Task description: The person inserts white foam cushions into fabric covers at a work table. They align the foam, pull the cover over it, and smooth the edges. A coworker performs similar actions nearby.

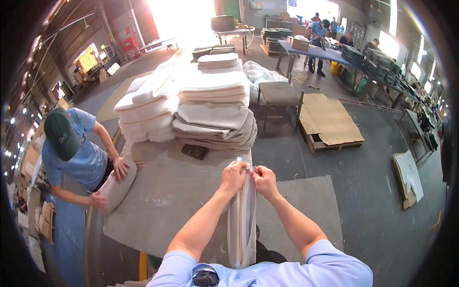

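Note:
A long, narrow, pale fabric piece (242, 225) with a tan strip along its length lies at the right edge of the table, running toward my body. At its far end, my left hand (233, 178) is closed, thumb and fingers pinching the fabric. Just beside it, my right hand (264, 182) is closed in a similar pinch on the same end. The fingertips of both hands nearly meet, and the exact bit of edge between them is too small to make out.
Stacks of white padding (148, 105) and folded grey fabric (217, 126) stand on the table (167, 191), near a dark phone (195, 151). At left a co-worker (79, 143) handles a pale pad (119, 186). A stool (279, 93) and a cardboard-topped pallet (330, 119) stand right.

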`<move>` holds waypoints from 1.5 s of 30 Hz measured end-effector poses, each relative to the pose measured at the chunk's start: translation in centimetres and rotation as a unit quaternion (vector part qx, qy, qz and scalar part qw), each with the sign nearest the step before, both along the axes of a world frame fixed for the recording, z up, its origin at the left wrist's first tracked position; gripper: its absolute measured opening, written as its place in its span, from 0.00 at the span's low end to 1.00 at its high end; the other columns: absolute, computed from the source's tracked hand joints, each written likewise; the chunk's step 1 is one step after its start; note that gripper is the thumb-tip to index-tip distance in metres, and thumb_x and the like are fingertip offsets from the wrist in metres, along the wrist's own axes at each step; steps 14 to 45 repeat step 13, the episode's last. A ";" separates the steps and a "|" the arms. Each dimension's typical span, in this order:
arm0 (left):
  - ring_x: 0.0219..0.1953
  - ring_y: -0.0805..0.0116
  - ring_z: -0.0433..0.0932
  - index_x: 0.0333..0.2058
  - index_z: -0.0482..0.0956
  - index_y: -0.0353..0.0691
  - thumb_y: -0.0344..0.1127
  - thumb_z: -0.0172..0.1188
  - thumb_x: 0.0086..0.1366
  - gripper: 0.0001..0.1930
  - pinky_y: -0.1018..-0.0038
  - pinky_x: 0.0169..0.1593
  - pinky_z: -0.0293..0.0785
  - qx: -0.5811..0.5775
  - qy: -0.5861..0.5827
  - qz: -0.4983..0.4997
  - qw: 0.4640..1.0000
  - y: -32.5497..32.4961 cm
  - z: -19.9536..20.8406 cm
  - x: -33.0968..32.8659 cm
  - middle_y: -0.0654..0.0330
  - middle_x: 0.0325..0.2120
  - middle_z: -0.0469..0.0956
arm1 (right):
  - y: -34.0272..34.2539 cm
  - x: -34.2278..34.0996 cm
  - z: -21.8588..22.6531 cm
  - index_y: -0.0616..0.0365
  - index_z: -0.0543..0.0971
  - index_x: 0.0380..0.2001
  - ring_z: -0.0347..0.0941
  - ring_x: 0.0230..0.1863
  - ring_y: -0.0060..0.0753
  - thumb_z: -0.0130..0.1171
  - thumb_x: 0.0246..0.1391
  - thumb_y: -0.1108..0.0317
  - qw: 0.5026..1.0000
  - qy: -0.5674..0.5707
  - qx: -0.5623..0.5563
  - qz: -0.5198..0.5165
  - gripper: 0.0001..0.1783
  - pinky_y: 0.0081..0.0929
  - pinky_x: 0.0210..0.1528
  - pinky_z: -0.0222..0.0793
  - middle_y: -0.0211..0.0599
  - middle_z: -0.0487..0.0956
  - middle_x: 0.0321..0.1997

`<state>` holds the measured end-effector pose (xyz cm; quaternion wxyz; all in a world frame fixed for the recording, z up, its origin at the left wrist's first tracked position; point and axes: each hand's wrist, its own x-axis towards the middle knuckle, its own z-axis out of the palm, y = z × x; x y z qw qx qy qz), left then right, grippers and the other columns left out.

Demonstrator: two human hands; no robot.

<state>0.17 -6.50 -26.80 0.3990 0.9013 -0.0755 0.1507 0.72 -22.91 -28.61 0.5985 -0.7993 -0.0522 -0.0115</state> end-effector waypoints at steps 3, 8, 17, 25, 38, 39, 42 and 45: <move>0.51 0.48 0.84 0.46 0.85 0.36 0.29 0.63 0.67 0.10 0.58 0.56 0.79 0.015 -0.030 -0.007 0.999 -0.9 -0.1 0.3 0.48 0.45 0.85 | -0.4 0.0 -0.3 0.63 0.82 0.35 0.70 0.30 0.19 0.65 0.68 0.67 0.998 -0.054 -0.038 -0.015 0.10 0.28 0.33 0.69 0.31 0.79 0.26; 0.48 0.45 0.82 0.40 0.83 0.35 0.29 0.63 0.69 0.05 0.55 0.53 0.78 0.022 -0.056 0.003 0.998 -0.4 -0.8 1.5 0.48 0.42 0.82 | 0.6 0.0 0.5 0.62 0.81 0.36 0.66 0.29 0.17 0.63 0.69 0.69 0.999 -0.039 0.013 0.027 0.08 0.26 0.33 0.68 0.29 0.75 0.24; 0.49 0.47 0.82 0.42 0.82 0.36 0.31 0.65 0.68 0.07 0.56 0.53 0.78 -0.065 -0.038 0.048 0.996 -0.8 -2.7 2.1 0.46 0.42 0.82 | 0.4 0.5 1.0 0.61 0.80 0.37 0.65 0.30 0.15 0.63 0.68 0.71 0.995 -0.043 0.002 0.086 0.06 0.24 0.32 0.66 0.26 0.74 0.24; 0.49 0.47 0.82 0.42 0.82 0.36 0.31 0.65 0.68 0.07 0.56 0.53 0.78 -0.065 -0.038 0.048 0.996 -0.8 -2.7 2.1 0.46 0.42 0.82 | 0.4 0.5 1.0 0.61 0.80 0.37 0.65 0.30 0.15 0.63 0.68 0.71 0.995 -0.043 0.002 0.086 0.06 0.24 0.32 0.66 0.26 0.74 0.24; 0.49 0.47 0.82 0.42 0.82 0.36 0.31 0.65 0.68 0.07 0.56 0.53 0.78 -0.065 -0.038 0.048 0.996 -0.8 -2.7 2.1 0.46 0.42 0.82 | 0.4 0.5 1.0 0.61 0.80 0.37 0.65 0.30 0.15 0.63 0.68 0.71 0.995 -0.043 0.002 0.086 0.06 0.24 0.32 0.66 0.26 0.74 0.24; 0.49 0.47 0.82 0.42 0.82 0.36 0.31 0.65 0.68 0.07 0.56 0.53 0.78 -0.065 -0.038 0.048 0.996 -0.8 -2.7 2.1 0.46 0.42 0.82 | 0.4 0.5 1.0 0.61 0.80 0.37 0.65 0.30 0.15 0.63 0.68 0.71 0.995 -0.043 0.002 0.086 0.06 0.24 0.32 0.66 0.26 0.74 0.24; 0.49 0.47 0.82 0.42 0.82 0.36 0.31 0.65 0.68 0.07 0.56 0.53 0.78 -0.065 -0.038 0.048 0.996 -0.8 -2.7 2.1 0.46 0.42 0.82 | 0.4 0.5 1.0 0.61 0.80 0.37 0.65 0.30 0.15 0.63 0.68 0.71 0.995 -0.043 0.002 0.086 0.06 0.24 0.32 0.66 0.26 0.74 0.24; 0.49 0.47 0.82 0.42 0.82 0.36 0.31 0.65 0.68 0.07 0.56 0.53 0.78 -0.065 -0.038 0.048 0.996 -0.8 -2.7 2.1 0.46 0.42 0.82 | 0.4 0.5 1.0 0.61 0.80 0.37 0.65 0.30 0.15 0.63 0.68 0.71 0.995 -0.043 0.002 0.086 0.06 0.24 0.32 0.66 0.26 0.74 0.24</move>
